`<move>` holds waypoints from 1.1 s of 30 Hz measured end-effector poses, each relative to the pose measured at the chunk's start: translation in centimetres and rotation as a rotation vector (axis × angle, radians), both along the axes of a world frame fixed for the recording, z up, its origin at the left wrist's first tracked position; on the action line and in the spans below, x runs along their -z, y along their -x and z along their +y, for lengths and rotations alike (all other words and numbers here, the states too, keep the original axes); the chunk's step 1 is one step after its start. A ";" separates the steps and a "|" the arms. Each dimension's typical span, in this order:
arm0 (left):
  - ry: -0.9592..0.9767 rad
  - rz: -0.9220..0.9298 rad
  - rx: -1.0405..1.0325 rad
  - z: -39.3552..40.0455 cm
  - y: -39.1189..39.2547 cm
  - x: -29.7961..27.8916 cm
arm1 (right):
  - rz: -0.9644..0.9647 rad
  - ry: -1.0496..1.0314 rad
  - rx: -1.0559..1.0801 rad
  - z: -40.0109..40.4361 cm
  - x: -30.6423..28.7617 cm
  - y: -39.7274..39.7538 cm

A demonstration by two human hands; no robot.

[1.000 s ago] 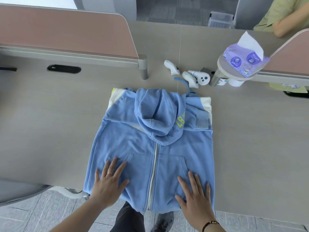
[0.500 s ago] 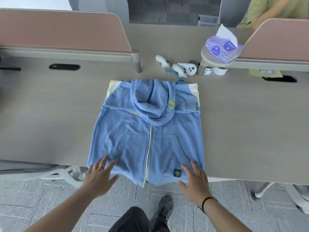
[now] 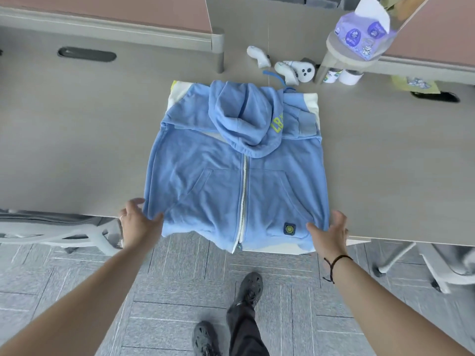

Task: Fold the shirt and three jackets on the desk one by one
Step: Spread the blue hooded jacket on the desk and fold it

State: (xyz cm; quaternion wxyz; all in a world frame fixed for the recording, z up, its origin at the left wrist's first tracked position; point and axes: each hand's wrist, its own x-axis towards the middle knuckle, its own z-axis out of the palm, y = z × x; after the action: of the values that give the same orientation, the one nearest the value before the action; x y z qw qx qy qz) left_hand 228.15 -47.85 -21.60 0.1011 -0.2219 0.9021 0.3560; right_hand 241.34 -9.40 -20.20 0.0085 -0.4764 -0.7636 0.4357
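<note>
Between both hands' grip (image 3: 140,222) (image 3: 331,233), jacket (image 3: 231,181) hem.

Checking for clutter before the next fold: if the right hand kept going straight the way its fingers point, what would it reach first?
The right hand grips the blue jacket at its hem corner, fingers pointing up the desk. Straight on it would probably slide along the jacket's right edge or bare desk; the white cups lie far beyond.
</note>
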 end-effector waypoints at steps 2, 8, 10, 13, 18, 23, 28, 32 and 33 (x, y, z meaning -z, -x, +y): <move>0.003 0.019 0.000 0.1 -0.5 0.0 | 0.005 -0.008 -0.023 -0.6 0.4 -0.4; 0.016 0.061 -0.026 -0.6 -0.7 0.0 | 0.039 0.069 -0.061 -0.8 1.0 -1.5; 0.023 0.057 -0.045 -0.6 -0.9 0.1 | 0.027 0.070 -0.087 -0.5 1.0 -1.9; -0.007 0.037 -0.010 -1.0 -1.9 1.1 | 0.040 0.059 -0.074 -0.1 1.4 -2.7; -0.110 -0.005 0.118 -1.7 -2.8 1.2 | 0.052 -0.018 -0.285 0.3 0.8 -3.6; -0.161 -0.078 0.187 -2.1 -3.1 1.2 | -0.047 -0.042 -0.373 1.0 1.0 -4.0; -0.196 -0.082 0.235 -1.9 -2.3 1.4 | -0.058 -0.008 -0.363 1.4 1.1 -4.0; -0.153 -0.040 0.227 -1.6 -2.7 1.1 | -0.030 -0.071 -0.359 0.7 0.5 -4.4; -0.127 -0.023 0.239 -1.6 -3.1 0.7 | -0.013 -0.112 -0.361 0.4 0.3 -4.5</move>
State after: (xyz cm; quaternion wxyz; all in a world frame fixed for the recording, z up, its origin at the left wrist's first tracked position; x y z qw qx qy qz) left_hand 231.24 -49.43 -22.29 0.1671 -0.1098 0.8965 0.3955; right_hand 245.82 -9.04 -20.45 -0.0484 -0.3335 -0.8596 0.3840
